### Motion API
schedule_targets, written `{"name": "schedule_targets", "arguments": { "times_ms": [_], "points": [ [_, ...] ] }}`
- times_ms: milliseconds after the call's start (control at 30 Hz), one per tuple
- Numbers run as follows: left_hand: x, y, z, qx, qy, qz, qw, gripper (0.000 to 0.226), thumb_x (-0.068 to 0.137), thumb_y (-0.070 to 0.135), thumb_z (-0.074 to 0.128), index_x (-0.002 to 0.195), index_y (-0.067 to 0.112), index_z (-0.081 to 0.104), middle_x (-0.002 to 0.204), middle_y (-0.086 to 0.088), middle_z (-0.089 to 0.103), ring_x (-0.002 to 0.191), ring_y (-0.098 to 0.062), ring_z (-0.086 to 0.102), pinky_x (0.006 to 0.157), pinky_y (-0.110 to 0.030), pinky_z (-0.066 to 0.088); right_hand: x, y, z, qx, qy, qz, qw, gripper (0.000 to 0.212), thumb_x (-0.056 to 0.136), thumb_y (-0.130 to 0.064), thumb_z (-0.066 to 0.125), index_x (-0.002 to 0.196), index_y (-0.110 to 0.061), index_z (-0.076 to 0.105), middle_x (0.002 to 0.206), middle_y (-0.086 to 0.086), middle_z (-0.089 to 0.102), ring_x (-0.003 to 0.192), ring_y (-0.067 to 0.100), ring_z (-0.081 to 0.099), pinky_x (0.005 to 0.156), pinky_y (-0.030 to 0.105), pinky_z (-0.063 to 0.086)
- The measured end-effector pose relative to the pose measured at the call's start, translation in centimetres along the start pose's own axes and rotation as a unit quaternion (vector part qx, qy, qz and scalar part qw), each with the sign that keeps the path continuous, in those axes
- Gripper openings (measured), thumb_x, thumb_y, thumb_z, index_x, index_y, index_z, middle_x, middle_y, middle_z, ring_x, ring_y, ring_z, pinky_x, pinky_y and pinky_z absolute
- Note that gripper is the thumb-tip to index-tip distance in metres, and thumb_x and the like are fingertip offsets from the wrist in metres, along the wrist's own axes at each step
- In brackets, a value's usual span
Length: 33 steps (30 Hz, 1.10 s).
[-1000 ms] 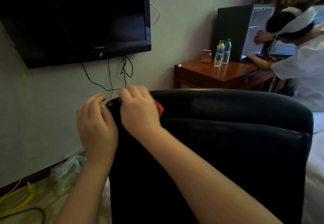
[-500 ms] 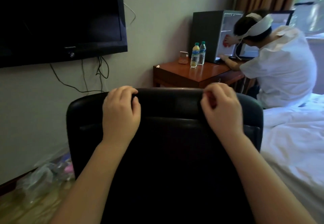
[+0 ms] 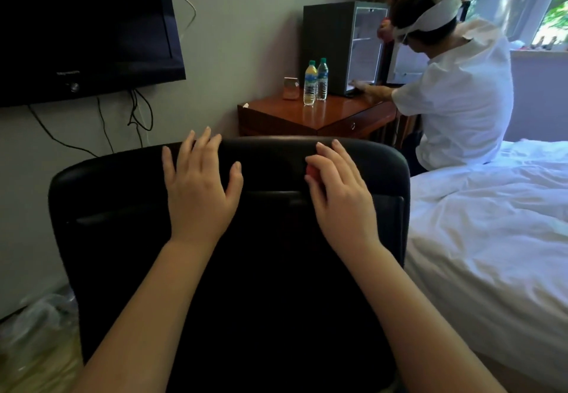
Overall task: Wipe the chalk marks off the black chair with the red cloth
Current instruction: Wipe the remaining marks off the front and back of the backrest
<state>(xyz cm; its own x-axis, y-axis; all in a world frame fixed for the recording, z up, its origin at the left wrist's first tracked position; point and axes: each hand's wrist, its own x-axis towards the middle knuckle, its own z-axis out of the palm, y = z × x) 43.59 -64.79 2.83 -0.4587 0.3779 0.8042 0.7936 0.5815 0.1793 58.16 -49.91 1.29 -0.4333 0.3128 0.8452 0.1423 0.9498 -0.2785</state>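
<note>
Now, left hand point(image 3: 199, 190): fingers spread flat on the black chair point(image 3: 123, 208) back.
right hand point(image 3: 341, 196): fingers nearly straight, pressing the red cloth point(image 3: 310, 172) onto the top roll.
wipe axis: likely along the top edge, towards the left hand.

Single head-worn wide-angle view, facing forward and down, close above black chair point(image 3: 276, 269) at 6 o'clock; television point(image 3: 76, 24) at 10, counter point(image 3: 332, 113) at 1, bed point(image 3: 491, 239) at 3.
</note>
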Motion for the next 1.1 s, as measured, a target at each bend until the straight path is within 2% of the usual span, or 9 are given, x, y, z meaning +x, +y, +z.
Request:
{"name": "schedule_targets", "arguments": {
  "times_ms": [100,233,333,433,533,667,767,867,1100],
  "points": [
    [-1.6,2.1,0.1,-0.016,-0.002,0.038,0.999,0.054,0.099,0.040,0.039,0.141,0.007,0.047,0.153,-0.013,0.041,0.147,-0.028,0.029,0.122,-0.053,0.010,-2.1,3.4,-1.8,0.017,0.045,0.019,0.999,0.031,0.098,-0.018,0.054,0.125,-0.005,0.064,0.141,0.012,0.056,0.140,0.025,0.043,0.116,0.039,0.036],
    [-3.6,7.5,0.9,-0.075,0.035,0.100,0.992,0.046,0.099,0.032,0.044,0.136,0.006,0.054,0.149,-0.012,0.046,0.145,-0.027,0.034,0.122,-0.051,0.015,-5.0,6.8,-4.2,0.042,0.106,0.097,0.989,0.028,0.097,-0.007,0.056,0.124,-0.002,0.062,0.142,0.015,0.054,0.136,0.025,0.047,0.112,0.036,0.039],
    [-5.7,10.7,2.5,-0.094,0.017,0.140,0.986,0.044,0.098,0.029,0.045,0.134,0.007,0.057,0.147,-0.012,0.050,0.143,-0.026,0.037,0.122,-0.051,0.017,-9.2,6.5,-5.1,0.053,0.103,0.125,0.985,0.030,0.093,-0.001,0.059,0.122,-0.001,0.063,0.138,0.015,0.057,0.130,0.022,0.054,0.109,0.025,0.041],
    [-7.6,11.9,4.1,-0.049,-0.015,0.154,0.987,0.047,0.098,0.031,0.045,0.139,0.008,0.052,0.150,-0.010,0.046,0.146,-0.025,0.032,0.123,-0.049,0.008,-12.4,6.5,-5.9,0.051,0.074,0.110,0.990,0.029,0.094,-0.010,0.057,0.120,0.001,0.066,0.134,0.010,0.060,0.124,0.013,0.058,0.106,0.017,0.040],
    [-8.2,11.8,4.9,-0.012,-0.016,0.156,0.987,0.051,0.097,0.033,0.043,0.143,0.009,0.046,0.153,-0.011,0.042,0.148,-0.025,0.026,0.123,-0.048,0.004,-11.1,7.2,-7.3,0.050,0.066,0.095,0.992,0.031,0.093,-0.011,0.060,0.122,0.000,0.064,0.126,0.007,0.064,0.113,0.010,0.062,0.101,0.012,0.041],
    [-8.3,11.8,5.1,0.003,-0.003,0.161,0.987,0.052,0.097,0.031,0.043,0.143,0.008,0.045,0.153,-0.012,0.041,0.148,-0.026,0.026,0.123,-0.050,0.006,-5.0,7.3,-8.2,0.078,0.136,0.129,0.979,0.035,0.084,-0.005,0.074,0.117,-0.005,0.063,0.110,0.003,0.066,0.098,0.003,0.058,0.089,0.007,0.042],
    [-8.3,11.8,5.2,0.007,0.004,0.164,0.986,0.051,0.097,0.030,0.045,0.143,0.007,0.047,0.153,-0.012,0.042,0.147,-0.027,0.028,0.123,-0.050,0.008,-4.4,6.9,-7.2,0.074,0.123,0.125,0.982,0.024,0.082,0.002,0.073,0.104,-0.007,0.069,0.101,0.006,0.065,0.093,0.004,0.057,0.086,0.010,0.044],
    [-8.3,11.7,5.5,0.003,0.008,0.164,0.986,0.052,0.097,0.030,0.045,0.144,0.007,0.046,0.154,-0.011,0.041,0.147,-0.026,0.027,0.123,-0.050,0.008,-8.0,5.8,-6.0,0.045,0.123,0.131,0.983,0.025,0.084,0.006,0.067,0.106,-0.005,0.069,0.102,0.002,0.066,0.095,0.007,0.059,0.091,0.011,0.044],
    [-8.2,11.8,5.6,-0.013,0.020,0.166,0.986,0.051,0.098,0.030,0.045,0.143,0.007,0.047,0.153,-0.011,0.041,0.147,-0.026,0.027,0.123,-0.050,0.008,-15.3,4.7,-7.6,0.038,0.058,0.183,0.981,0.026,0.078,0.005,0.075,0.098,-0.010,0.070,0.094,-0.007,0.064,0.089,-0.008,0.054,0.086,0.001,0.037]
  ]
}}
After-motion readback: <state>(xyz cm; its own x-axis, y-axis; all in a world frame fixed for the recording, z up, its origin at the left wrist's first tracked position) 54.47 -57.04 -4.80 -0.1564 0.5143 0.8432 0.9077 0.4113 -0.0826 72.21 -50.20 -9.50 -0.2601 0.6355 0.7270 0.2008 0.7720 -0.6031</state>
